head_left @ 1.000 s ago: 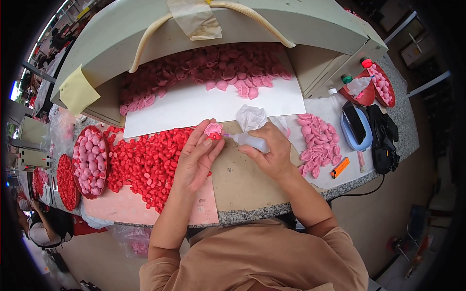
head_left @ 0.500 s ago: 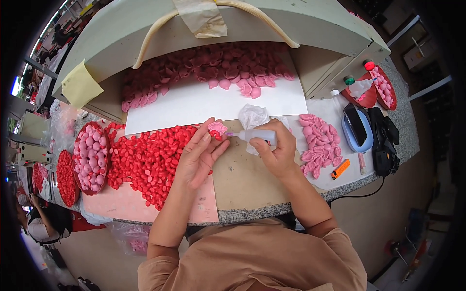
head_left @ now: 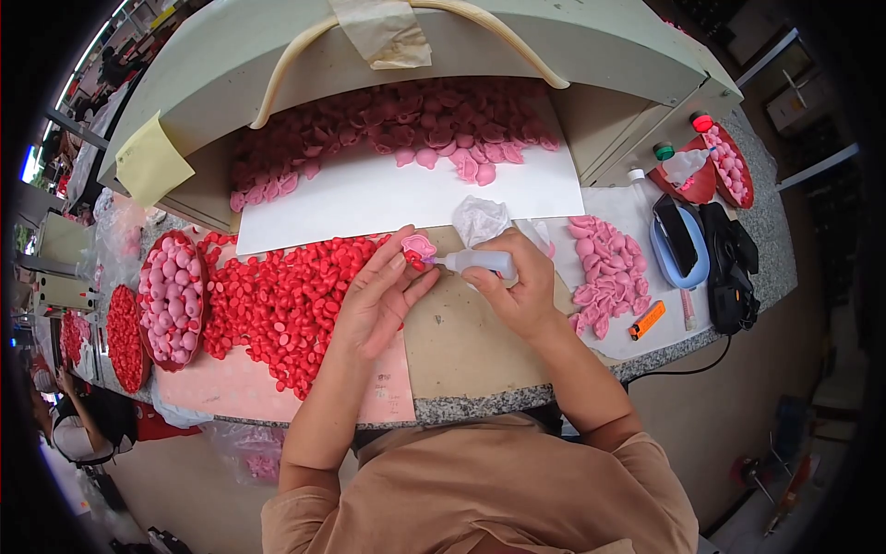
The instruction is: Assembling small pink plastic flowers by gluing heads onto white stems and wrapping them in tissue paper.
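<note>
Between the fingertips of my left hand [head_left: 374,305] is a small pink cupped plastic part [head_left: 421,246], with a red piece [head_left: 413,259] against its lower side. My right hand [head_left: 526,291] is wrapped around a translucent white squeeze bottle [head_left: 482,263], held on its side. Its thin nozzle points left and meets the lower right edge of the parts; whether it touches them I cannot tell. Many loose red pieces [head_left: 277,309] lie spread beside and beneath my left hand. Pink cupped parts [head_left: 609,272] form a pile right of my right hand.
A grey hooded box [head_left: 637,46] with a white sheet and more pink parts stands ahead. At left is a red bowl [head_left: 205,305] of pink pieces. A crumpled white tissue [head_left: 480,220], orange lighter [head_left: 648,321], blue tray [head_left: 704,268] with a phone, and black pouch [head_left: 729,268] lie to the right.
The pink part has tilted and moved slightly right in my left fingers, its hollow showing more. My right hand and the bottle have shifted a little left, with the bottle slightly turned.
</note>
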Tool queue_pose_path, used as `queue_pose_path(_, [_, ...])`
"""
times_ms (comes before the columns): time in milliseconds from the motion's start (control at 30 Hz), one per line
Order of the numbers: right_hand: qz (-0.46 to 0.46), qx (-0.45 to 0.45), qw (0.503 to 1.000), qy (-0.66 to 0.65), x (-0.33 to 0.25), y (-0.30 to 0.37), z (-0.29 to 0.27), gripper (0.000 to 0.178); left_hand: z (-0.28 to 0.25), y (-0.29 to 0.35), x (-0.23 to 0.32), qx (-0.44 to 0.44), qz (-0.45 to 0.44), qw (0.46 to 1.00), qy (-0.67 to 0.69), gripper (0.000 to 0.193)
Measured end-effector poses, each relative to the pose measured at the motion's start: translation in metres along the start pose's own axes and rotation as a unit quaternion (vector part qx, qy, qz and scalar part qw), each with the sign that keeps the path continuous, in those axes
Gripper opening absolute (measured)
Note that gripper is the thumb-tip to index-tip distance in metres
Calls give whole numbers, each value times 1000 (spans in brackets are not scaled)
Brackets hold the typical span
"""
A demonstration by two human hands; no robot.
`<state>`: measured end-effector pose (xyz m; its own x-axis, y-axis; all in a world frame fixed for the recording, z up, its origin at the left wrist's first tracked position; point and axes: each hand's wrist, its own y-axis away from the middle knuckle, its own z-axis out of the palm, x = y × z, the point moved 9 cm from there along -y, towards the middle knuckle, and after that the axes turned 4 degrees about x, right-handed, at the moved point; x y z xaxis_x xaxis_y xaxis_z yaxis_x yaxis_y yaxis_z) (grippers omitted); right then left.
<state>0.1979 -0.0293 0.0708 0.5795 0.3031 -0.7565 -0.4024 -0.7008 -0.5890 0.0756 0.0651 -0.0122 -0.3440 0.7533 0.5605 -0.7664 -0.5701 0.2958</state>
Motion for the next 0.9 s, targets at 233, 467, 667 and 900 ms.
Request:
queue_pose_path(233, [-6,10,1000,-9,2,1,-3,23,0,0,-1,-3,1,1000,6,45])
queue_pose_path(467, [204,85,945,-241,33,-4,-38,13,3,-1,-3,-14,-4,1000,17,45])
queue_pose_path(667, [274,124,947,-109,50,15,-114,16,-4,2,7,-4,13,999,29,43])
queue_pose_path(900, [179,-71,945,264,51,22,-106,24,-4,1,7,-10,9,999,45,44])
